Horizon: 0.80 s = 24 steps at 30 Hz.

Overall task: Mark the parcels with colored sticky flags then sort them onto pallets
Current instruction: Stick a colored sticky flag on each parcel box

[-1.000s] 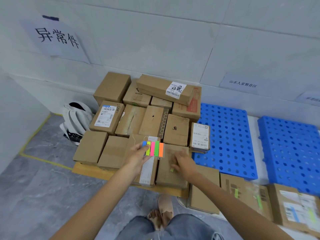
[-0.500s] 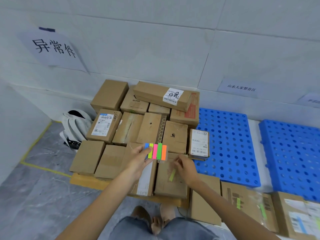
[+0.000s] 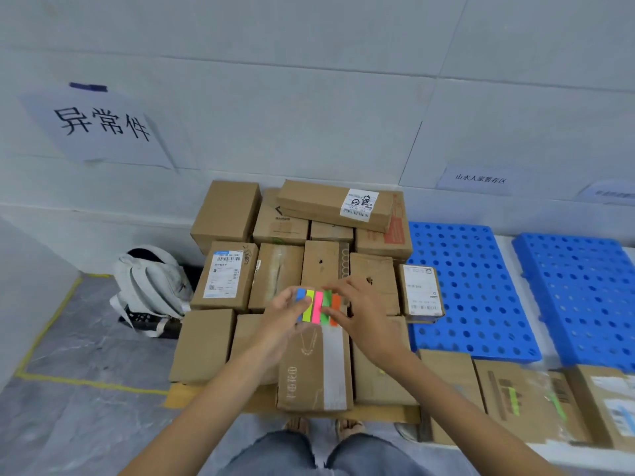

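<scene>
My left hand (image 3: 283, 316) holds a pad of sticky flags (image 3: 318, 305) with blue, yellow, pink, green and orange strips, above a pile of cardboard parcels (image 3: 285, 280). My right hand (image 3: 357, 310) has its fingertips on the pad's right side, at the green and orange strips. Directly under the hands lies a long parcel with a white strip (image 3: 314, 369). The parcel to its right (image 3: 381, 376) is partly hidden by my right forearm. The pile rests on a wooden pallet (image 3: 385, 413).
Two blue perforated pallets (image 3: 470, 290) (image 3: 580, 297) lie to the right by the wall. Flagged parcels (image 3: 525, 400) sit at the lower right. A white backpack (image 3: 149, 286) leans left of the pile. Yellow floor tape (image 3: 51, 324) marks the left area. Paper signs (image 3: 103, 125) hang on the wall.
My right hand has lifted off the front parcel, where it pressed a yellow-green flag, and risen to the flag pad. The pad has risen slightly with my left hand.
</scene>
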{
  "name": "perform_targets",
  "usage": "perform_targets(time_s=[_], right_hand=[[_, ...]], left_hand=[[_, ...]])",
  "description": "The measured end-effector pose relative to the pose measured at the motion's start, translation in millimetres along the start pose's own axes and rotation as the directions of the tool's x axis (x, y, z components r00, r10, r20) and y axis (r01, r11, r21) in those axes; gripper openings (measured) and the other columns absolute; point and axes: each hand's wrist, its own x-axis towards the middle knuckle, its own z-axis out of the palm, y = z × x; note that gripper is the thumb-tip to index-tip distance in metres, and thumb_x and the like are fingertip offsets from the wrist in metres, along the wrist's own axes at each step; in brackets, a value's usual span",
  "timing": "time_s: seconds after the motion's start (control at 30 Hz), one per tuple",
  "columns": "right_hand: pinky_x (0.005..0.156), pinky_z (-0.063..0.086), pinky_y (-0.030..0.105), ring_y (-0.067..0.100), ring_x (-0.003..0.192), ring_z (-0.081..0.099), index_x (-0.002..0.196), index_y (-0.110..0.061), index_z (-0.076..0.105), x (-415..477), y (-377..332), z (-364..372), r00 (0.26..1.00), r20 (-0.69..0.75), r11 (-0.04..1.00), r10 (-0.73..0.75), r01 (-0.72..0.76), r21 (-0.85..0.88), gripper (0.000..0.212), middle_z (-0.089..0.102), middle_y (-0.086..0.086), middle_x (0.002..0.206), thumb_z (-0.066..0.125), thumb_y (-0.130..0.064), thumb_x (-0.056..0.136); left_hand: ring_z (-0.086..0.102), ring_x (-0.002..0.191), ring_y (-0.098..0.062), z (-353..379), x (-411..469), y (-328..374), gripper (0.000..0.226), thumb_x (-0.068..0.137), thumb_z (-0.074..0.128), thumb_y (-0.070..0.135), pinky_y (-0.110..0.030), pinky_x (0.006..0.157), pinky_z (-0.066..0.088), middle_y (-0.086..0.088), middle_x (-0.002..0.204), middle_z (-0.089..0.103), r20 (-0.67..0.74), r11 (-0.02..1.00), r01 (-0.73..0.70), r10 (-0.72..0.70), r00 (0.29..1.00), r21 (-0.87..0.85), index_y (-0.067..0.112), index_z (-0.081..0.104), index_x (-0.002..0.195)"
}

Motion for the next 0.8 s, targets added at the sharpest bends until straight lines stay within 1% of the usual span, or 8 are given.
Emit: perform_targets(time_s=[0.07,0.17,0.33,0.5,0.57,0.63,0.73,0.8], right_hand=[[0.079,0.036,0.011,0.003,0.091,0.045,0.107,-0.021,0.062,3.9,-9.9,9.1,1.000,-0.028,1.000,0.010,-0.010,0.007,0.027,0.050,-0.013,0.098,0.069,-0.025,0.081],[0.077,0.035,0.009,0.003,0.090,0.046,0.100,-0.021,0.060,8.7,-23.1,21.1,0.998,-0.051,1.000,0.021,-0.021,-0.001,0.020,0.052,-0.014,0.096,0.069,-0.023,0.081],[0.072,0.037,0.014,0.007,0.083,0.048,0.083,-0.015,0.062,12.3,-35.9,32.9,0.996,-0.083,0.999,0.031,-0.033,-0.030,0.009,0.054,-0.005,0.087,0.071,-0.017,0.079],[0.065,0.037,0.020,0.008,0.078,0.046,0.081,-0.013,0.069,13.8,-39.6,34.4,0.991,-0.109,0.988,-0.078,0.062,-0.142,0.001,0.056,0.001,0.080,0.068,-0.014,0.080],[0.065,0.035,0.018,0.008,0.077,0.045,0.083,-0.012,0.070,13.6,-40.0,33.1,0.982,-0.119,0.978,-0.147,0.127,-0.165,0.009,0.057,0.002,0.078,0.062,-0.017,0.083],[0.066,0.036,0.020,0.008,0.078,0.044,0.088,-0.010,0.071,13.7,-38.8,32.6,0.974,-0.129,0.974,-0.184,0.162,-0.161,0.015,0.059,0.003,0.077,0.058,-0.017,0.085],[0.071,0.039,0.020,0.007,0.082,0.046,0.098,-0.009,0.067,11.0,-37.0,33.0,0.970,-0.124,0.972,-0.208,0.191,-0.138,0.016,0.061,0.002,0.083,0.062,-0.007,0.083],[0.071,0.042,0.022,0.006,0.084,0.047,0.096,-0.010,0.063,10.1,-35.4,31.5,0.972,-0.116,0.975,-0.203,0.190,-0.116,0.015,0.062,0.001,0.085,0.064,-0.005,0.082]], left_hand=[[0.064,0.086,-0.015,-14.6,-0.7,4.2,0.013,0.094,0.051,0.008,-0.026,0.078,0.054,-0.006,0.099,0.065,0.025,1.000,0.002,-0.002,1.000,0.010,0.018,0.059,0.094],[0.064,0.090,-0.017,-33.6,-0.4,8.1,0.012,0.095,0.051,0.009,-0.029,0.085,0.053,-0.007,0.103,0.065,0.053,1.000,0.016,-0.018,0.998,0.027,0.018,0.059,0.096],[0.064,0.097,-0.021,-51.5,-0.6,5.8,0.029,0.093,0.053,0.008,-0.033,0.088,0.052,-0.014,0.115,0.063,0.053,0.998,0.049,-0.051,0.997,0.029,0.007,0.054,0.122],[0.064,0.087,-0.017,-53.2,0.5,7.5,0.020,0.093,0.054,0.006,-0.030,0.083,0.053,-0.008,0.101,0.063,0.027,0.996,0.078,-0.077,0.997,-0.037,0.015,0.052,0.111],[0.064,0.084,-0.018,-51.7,0.1,7.8,0.021,0.092,0.056,0.007,-0.031,0.083,0.053,-0.009,0.098,0.064,0.042,0.995,0.089,-0.087,0.995,-0.051,0.011,0.054,0.112],[0.065,0.086,-0.021,-50.8,1.0,8.3,0.023,0.090,0.059,0.009,-0.036,0.088,0.052,-0.011,0.096,0.065,0.060,0.993,0.102,-0.099,0.993,-0.051,0.006,0.057,0.113],[0.061,0.089,-0.026,-49.5,3.5,11.3,0.019,0.088,0.063,0.015,-0.045,0.093,0.048,-0.016,0.100,0.062,0.080,0.990,0.132,-0.128,0.989,-0.054,0.007,0.059,0.104],[0.061,0.086,-0.026,-46.5,5.1,12.2,0.016,0.087,0.065,0.019,-0.044,0.083,0.051,-0.015,0.100,0.061,0.088,0.987,0.153,-0.149,0.985,-0.039,0.010,0.059,0.099]])
